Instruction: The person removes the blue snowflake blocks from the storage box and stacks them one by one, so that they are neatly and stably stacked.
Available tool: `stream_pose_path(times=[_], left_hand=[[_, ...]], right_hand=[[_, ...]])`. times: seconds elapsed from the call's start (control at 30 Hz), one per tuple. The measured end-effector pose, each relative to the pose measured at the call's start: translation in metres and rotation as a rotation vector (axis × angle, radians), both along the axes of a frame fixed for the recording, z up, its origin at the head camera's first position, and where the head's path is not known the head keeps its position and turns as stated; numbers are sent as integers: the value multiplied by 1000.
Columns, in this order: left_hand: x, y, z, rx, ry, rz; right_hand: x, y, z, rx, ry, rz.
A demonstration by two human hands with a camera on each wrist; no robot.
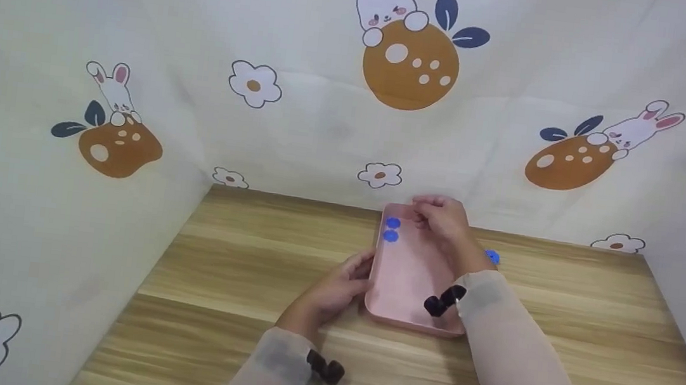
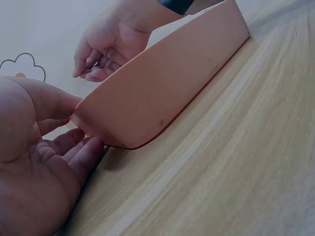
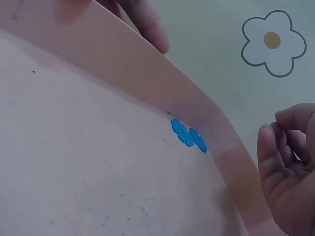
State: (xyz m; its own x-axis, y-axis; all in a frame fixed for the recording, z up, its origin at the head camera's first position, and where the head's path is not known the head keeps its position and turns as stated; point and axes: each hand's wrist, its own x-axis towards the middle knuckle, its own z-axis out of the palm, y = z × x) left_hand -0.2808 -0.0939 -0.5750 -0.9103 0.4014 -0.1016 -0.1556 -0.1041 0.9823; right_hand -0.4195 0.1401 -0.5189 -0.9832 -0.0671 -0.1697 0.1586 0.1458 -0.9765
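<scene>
A shallow pink tray [image 1: 414, 270] lies on the wooden table. Two small blue flower-shaped pieces [image 1: 391, 229] rest inside it by the left wall near the far end. My left hand [image 1: 339, 288] is at the tray's left side, its fingers against the outside of the wall, as the left wrist view also shows. Over the far right corner, my right hand [image 1: 442, 219] hovers by the rim with loosely curled fingers; thumb and index tips are close together [image 3: 290, 162], and no piece shows between them. Another blue piece [image 1: 492, 256] lies right of the tray, beside my right wrist.
A pale cloth wall [image 1: 310, 138] printed with rabbits, oranges and flowers rises right behind the tray's far end. Similar cloth bounds the left and right sides. Wooden tabletop [image 1: 232, 276] stretches to both sides of the tray. Black wrist cameras [image 1: 443, 300] sit on both sleeves.
</scene>
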Motion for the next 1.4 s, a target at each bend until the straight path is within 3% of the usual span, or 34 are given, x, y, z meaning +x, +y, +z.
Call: stream_pose_path(times=[0.17,0.37,0.63,0.73,1.0,1.4], left_hand=[[0,1,0,7,1,-8],[-1,2,-1,35,5,-37],[-2,1,-2,32,15,-31],[-2,1,-3,35,14,-26],[-3,0,-4,35,14,-20],[-2,0,-4,14,-13,-17]], right_hand=[[-4,-3,-3,114,-20,0],[-2,-3,-13,125,-6,-20],[0,-7,-27,262,-7,-11],[-1,-8,-33,288,-6,34],[-3,-9,-43,210,15,180],[-4,-12,-47,400,60,239]])
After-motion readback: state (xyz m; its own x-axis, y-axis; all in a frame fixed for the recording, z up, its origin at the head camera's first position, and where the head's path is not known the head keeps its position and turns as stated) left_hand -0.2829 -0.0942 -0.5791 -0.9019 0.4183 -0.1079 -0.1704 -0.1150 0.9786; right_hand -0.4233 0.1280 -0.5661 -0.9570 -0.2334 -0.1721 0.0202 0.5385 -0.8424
